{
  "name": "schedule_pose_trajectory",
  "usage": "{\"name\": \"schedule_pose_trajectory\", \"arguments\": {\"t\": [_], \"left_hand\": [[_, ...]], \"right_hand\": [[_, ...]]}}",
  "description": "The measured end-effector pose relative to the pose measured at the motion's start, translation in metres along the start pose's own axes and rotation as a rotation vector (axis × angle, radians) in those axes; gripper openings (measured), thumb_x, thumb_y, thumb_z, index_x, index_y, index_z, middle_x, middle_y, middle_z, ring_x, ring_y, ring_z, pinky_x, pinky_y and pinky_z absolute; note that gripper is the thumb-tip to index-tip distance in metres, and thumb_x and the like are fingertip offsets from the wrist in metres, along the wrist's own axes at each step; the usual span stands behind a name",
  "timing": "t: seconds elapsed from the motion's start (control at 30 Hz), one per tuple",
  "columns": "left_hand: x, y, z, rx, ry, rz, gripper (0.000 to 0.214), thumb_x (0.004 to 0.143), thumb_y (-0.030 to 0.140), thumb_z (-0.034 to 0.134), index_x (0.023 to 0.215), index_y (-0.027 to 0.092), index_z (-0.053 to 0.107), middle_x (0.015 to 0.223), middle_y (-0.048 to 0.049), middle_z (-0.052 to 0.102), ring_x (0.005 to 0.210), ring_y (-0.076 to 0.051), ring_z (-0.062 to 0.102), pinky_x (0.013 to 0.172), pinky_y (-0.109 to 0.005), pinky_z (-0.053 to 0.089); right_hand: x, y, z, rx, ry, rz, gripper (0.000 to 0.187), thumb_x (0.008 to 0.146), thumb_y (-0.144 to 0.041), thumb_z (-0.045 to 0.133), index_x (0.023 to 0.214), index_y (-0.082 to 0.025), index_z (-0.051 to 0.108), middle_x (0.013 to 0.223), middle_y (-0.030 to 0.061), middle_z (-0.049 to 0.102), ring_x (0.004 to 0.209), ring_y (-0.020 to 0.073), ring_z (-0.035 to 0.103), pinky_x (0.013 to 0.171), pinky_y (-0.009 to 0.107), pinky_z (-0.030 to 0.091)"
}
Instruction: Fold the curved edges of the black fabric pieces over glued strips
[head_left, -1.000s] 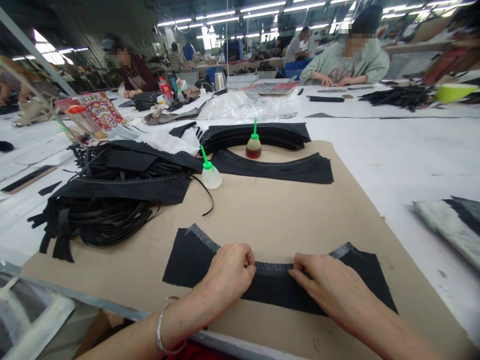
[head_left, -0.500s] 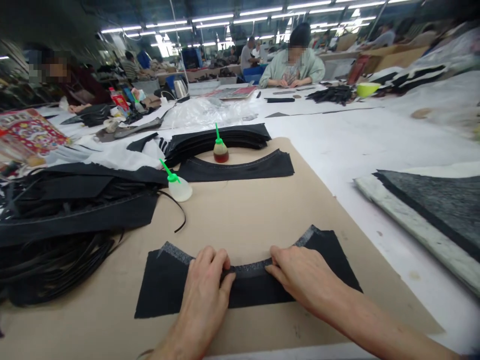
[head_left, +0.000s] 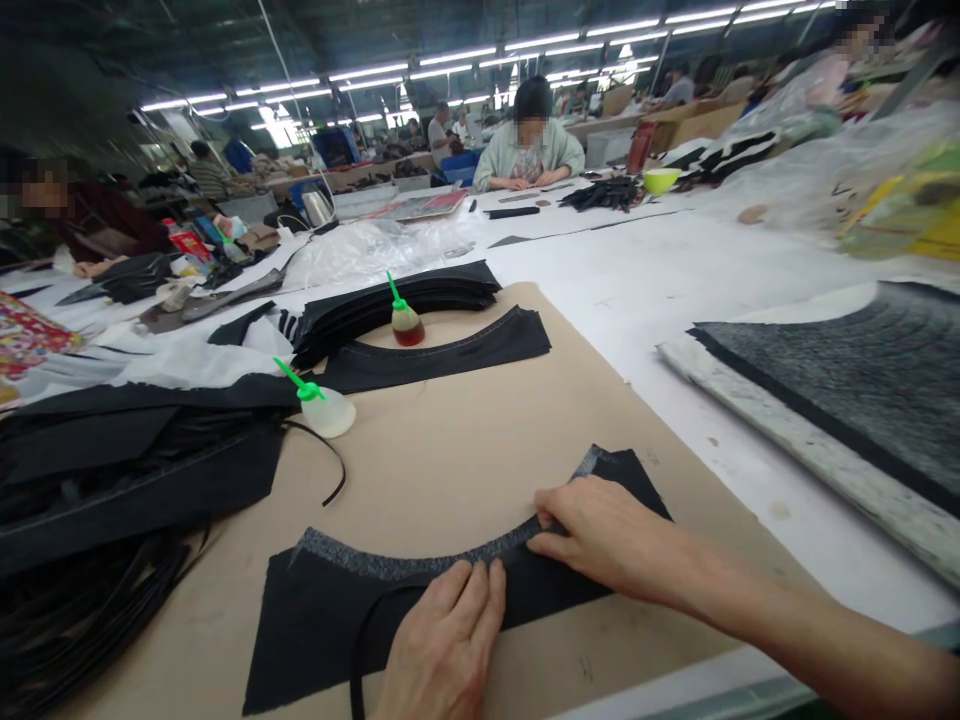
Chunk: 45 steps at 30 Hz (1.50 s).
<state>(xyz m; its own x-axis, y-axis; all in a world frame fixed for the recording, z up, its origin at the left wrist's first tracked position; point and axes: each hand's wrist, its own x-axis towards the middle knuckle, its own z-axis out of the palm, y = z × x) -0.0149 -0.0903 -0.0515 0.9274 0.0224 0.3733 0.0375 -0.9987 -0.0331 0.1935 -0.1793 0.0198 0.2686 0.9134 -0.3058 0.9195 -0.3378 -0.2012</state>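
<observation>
A black curved-edge fabric piece [head_left: 315, 625] lies flat in front of me, with a speckled grey band along its concave edge. My right hand [head_left: 592, 520] is closed at the right part of that curve, thumb and forefinger pinching at the edge. My left hand [head_left: 454, 635] rests on the middle of the piece, fingers side by side and laid down, the thumb hidden. A narrow black strip [head_left: 360, 630] runs from beneath the left fingers, loops left and drops out at the bottom of the view.
Beyond lie a white squeeze bottle [head_left: 328, 412], a bottle with amber liquid [head_left: 408, 328] and stacked black pieces [head_left: 397, 295]. Black strips [head_left: 90, 620] heap at left. Grey speckled sheets [head_left: 840, 370] lie at right. A person [head_left: 529, 150] sits across the table.
My left hand has come off its pinch at the curved edge and moved right and nearer me, lying on the fabric. The narrow strip now shows beside it. The view has turned right.
</observation>
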Motion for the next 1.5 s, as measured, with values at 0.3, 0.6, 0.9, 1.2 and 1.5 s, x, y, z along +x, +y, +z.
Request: {"name": "schedule_pose_trajectory", "arguments": {"t": [0.3,0.6,0.9,1.2,1.5], "left_hand": [[0.001,0.006,0.004,0.1,-0.071,-0.018,0.046,0.096,0.017,0.036,0.141,0.019,0.043,0.109,-0.0076,0.061,0.097,-0.02,0.055,0.087,-0.03,0.048],[0.004,0.005,0.005,0.144,-0.091,-0.002,0.042,0.097,0.02,0.038,0.139,0.021,0.045,0.106,-0.0063,0.057,0.093,-0.019,0.051,0.084,-0.029,0.045],[0.02,0.008,0.001,0.143,-0.157,-0.033,0.045,0.092,0.016,0.044,0.137,0.023,0.046,0.095,-0.0042,0.057,0.085,-0.018,0.052,0.076,-0.028,0.046],[0.028,0.015,0.027,0.169,0.066,0.021,0.032,0.095,0.015,0.037,0.118,0.019,0.058,0.104,-0.0072,0.063,0.096,-0.018,0.057,0.083,-0.027,0.045],[0.035,0.021,0.03,0.245,0.047,-0.009,0.036,0.094,0.015,0.041,0.126,0.022,0.056,0.1,-0.0052,0.061,0.091,-0.017,0.057,0.078,-0.026,0.047]], "right_hand": [[0.007,0.027,-0.013,0.053,-0.042,-0.015,0.014,0.083,-0.026,0.056,0.073,-0.021,0.065,0.07,0.0024,0.069,0.068,0.0197,0.063,0.055,0.027,0.027],[0.006,0.024,-0.005,0.004,-0.016,-0.021,0.018,0.085,-0.023,0.055,0.071,-0.02,0.065,0.069,0.0034,0.069,0.071,0.0224,0.065,0.062,0.029,0.033],[0.008,0.034,0.004,-0.01,0.085,0.089,0.026,0.079,-0.043,0.07,0.077,-0.017,0.064,0.074,0.009,0.068,0.077,0.0306,0.064,0.081,0.043,0.035],[0.006,0.067,0.01,0.297,0.166,0.178,0.017,0.073,-0.03,0.072,0.082,-0.02,0.06,0.085,0.0032,0.065,0.079,0.0207,0.06,0.067,0.029,0.038],[0.005,0.095,0.018,0.594,0.127,0.201,0.01,0.083,-0.017,0.05,0.082,-0.019,0.06,0.061,-0.0026,0.059,0.058,0.0133,0.058,0.049,0.021,0.037]]}}
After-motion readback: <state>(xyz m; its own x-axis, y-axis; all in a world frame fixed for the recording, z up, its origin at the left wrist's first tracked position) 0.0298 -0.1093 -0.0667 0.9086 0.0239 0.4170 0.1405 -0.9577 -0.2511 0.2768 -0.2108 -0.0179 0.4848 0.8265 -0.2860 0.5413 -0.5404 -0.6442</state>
